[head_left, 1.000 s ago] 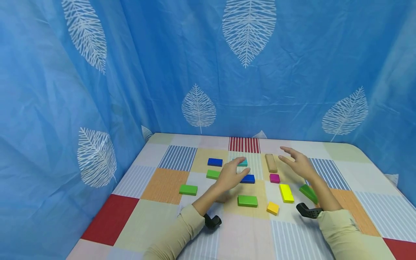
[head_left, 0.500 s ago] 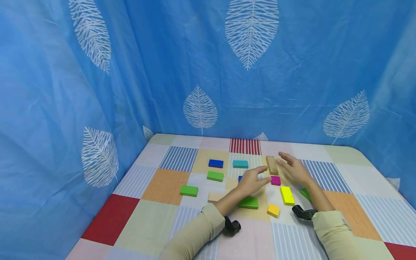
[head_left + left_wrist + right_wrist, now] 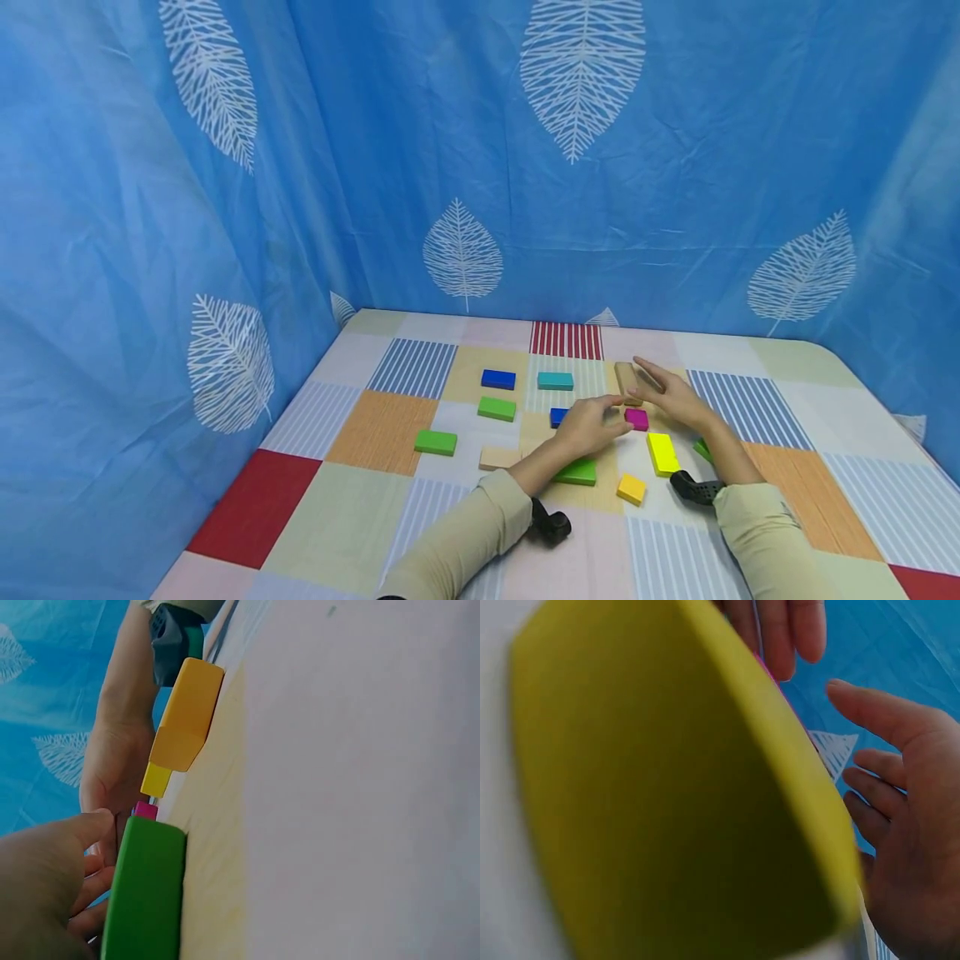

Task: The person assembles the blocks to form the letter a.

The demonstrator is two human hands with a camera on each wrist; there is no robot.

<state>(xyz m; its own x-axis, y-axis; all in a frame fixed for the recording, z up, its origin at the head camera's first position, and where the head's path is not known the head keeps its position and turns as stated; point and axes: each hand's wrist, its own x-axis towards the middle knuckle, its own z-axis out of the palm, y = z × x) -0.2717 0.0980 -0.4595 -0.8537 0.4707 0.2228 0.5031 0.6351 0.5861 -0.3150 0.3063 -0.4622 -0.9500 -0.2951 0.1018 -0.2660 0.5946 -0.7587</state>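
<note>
In the head view, my left hand is over the middle of the table with its fingers extended to the right. Its tips lie right beside a small magenta block. My right hand faces it from the other side, thumb and fingers spread apart, overlapping the edge of a natural wood block. The right wrist view shows the gap between thumb and fingers holding nothing. A long green block and a blue block, both partly hidden, lie by the left hand. A yellow block lies below the right hand.
Further left are two light-green blocks, a dark-blue block and a pale wood block. A teal block sits at the back. An orange-yellow block is nearest the front. Another green block is mostly behind the right forearm.
My left hand has moved right across the table, uncovering the teal and pale wood blocks. My right hand has shifted left and slightly down, so the two hands are now close together.
</note>
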